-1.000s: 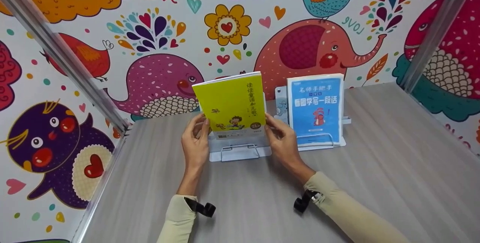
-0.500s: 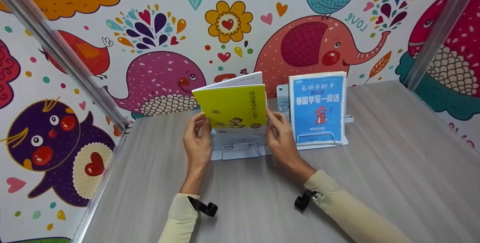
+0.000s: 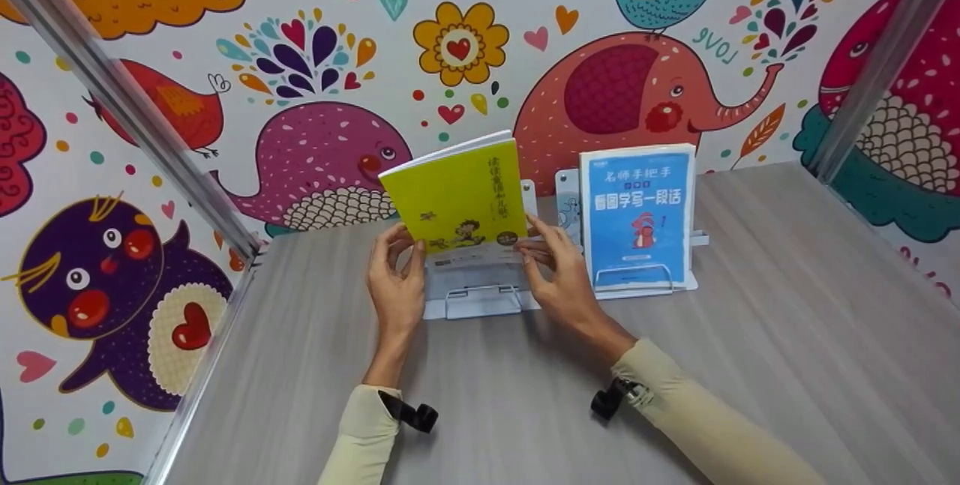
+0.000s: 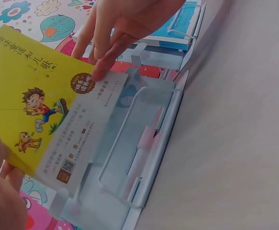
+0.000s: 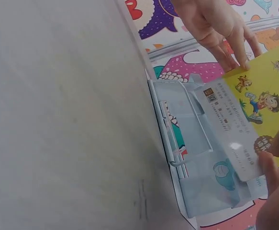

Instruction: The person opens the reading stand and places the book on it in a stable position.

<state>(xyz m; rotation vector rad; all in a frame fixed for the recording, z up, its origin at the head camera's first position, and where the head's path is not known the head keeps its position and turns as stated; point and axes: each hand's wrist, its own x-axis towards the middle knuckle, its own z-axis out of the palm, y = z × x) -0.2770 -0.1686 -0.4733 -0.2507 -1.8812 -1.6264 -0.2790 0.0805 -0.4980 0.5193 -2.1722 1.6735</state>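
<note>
In the head view, a thin yellow children's book (image 3: 457, 196) is held up, tilted, above a pale metal book stand (image 3: 480, 275). My left hand (image 3: 397, 286) pinches its lower left edge. At the lower right edge, my right hand (image 3: 568, 286) grips the book, with fingertips at the round badge on the cover. The left wrist view shows the book's white lower band (image 4: 84, 127) just over the stand's plate, apart from the wire holder (image 4: 115, 148) at the front. Some fingers are hidden behind the book.
To the right, a blue book (image 3: 637, 208) stands upright in a second book stand (image 3: 568, 204), held by its front wire. Behind the grey wood-grain table (image 3: 480, 410) rises a wall with cartoon animals (image 3: 461, 43). Metal posts (image 3: 127, 103) frame the sides.
The book's gaping pages have come together, and its top has swung up and slightly left. My right fingers have shifted onto the front cover near the badge. The left hand keeps its hold.
</note>
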